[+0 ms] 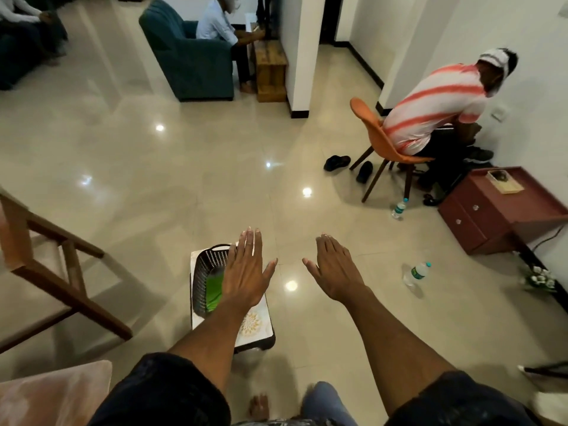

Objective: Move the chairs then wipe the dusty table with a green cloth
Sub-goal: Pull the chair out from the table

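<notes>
Both my arms stretch out over the shiny tiled floor. My left hand [246, 269] is flat, fingers straight, and hovers above a dark slotted basket [204, 272] that holds a green cloth [214, 290]. The basket stands on a small white stool [258, 325] with a floral pattern. My right hand [333, 269] is also flat and holds nothing, over bare floor. A wooden chair [58, 265] with a pale seat stands at the left, and a cushioned seat [52, 392] shows at the bottom left corner. No table top is in view.
A person sits on an orange chair [378, 139] at the right, beside a red-brown drawer cabinet [491, 216]. Two water bottles [416, 273] and a pair of dark shoes [336, 162] lie on the floor. A teal armchair [187, 56] with a seated person stands at the back.
</notes>
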`<state>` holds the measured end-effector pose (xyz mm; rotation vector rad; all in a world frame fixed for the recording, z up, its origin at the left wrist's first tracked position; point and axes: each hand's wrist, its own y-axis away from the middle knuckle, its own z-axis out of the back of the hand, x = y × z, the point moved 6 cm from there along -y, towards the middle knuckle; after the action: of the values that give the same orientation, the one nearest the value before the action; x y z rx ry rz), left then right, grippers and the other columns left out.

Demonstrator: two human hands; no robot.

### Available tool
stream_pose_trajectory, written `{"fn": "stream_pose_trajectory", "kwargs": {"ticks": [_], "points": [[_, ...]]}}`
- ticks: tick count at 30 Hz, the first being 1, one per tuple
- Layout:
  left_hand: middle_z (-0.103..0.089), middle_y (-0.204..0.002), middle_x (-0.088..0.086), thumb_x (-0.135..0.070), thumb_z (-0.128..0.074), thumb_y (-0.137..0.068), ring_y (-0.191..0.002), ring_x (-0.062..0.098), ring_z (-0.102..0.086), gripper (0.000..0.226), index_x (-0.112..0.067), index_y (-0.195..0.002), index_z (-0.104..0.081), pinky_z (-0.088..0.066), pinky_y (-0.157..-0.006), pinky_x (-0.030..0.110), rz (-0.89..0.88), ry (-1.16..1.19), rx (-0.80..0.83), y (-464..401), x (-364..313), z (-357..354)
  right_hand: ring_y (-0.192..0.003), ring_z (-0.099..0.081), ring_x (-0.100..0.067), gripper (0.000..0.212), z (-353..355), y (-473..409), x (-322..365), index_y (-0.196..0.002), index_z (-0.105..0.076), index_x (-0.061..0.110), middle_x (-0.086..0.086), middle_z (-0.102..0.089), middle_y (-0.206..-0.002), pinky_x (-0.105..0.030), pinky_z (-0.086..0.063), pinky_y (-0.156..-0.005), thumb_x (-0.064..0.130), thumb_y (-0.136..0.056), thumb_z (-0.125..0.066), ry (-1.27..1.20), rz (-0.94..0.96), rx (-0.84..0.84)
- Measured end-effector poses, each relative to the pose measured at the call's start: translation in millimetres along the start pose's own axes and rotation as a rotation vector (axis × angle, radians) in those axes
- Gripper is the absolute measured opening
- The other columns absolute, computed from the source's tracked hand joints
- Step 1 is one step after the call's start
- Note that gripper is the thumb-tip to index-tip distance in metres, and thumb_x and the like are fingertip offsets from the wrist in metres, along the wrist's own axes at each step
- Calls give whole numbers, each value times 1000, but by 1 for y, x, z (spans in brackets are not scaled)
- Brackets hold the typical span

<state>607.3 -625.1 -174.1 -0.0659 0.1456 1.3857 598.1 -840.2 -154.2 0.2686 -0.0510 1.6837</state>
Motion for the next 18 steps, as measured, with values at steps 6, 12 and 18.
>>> {"fn": "stream_pose_trajectory", "kwargs": {"ticks": [6, 12, 18], "points": [[20, -176, 7, -64, -5, -108, -164, 21, 16, 80, -14, -167, 19, 14, -127, 38, 1, 10, 26, -38, -22, -7, -162, -19, -30, 71, 1, -25, -40, -160, -27, 3, -17, -25, -171, -42, -22, -128, 55, -111, -30, -7, -7, 30], [9, -178, 7, -68, 7, -95, -166, 21, 7, 92, -15, -170, 6, 6, -131, 40, 74, 30, -52, -97, -51, 1, -160, -22, -31, 72, 26, -83, -90, -160, -27, 3, -17, -29, -169, -42, -23, -128, 55, -111, -30, 16, 50, 8], [9, -178, 7, -68, 5, -95, -165, 20, 9, 92, -14, -170, 7, 6, -131, 40, 153, 46, -74, -131, -78, 5, -159, -24, -31, 73, 58, -130, -130, -158, -30, 3, -17, -29, -169, -42, -26, -128, 57, -108, -27, 68, 131, 11]]}}
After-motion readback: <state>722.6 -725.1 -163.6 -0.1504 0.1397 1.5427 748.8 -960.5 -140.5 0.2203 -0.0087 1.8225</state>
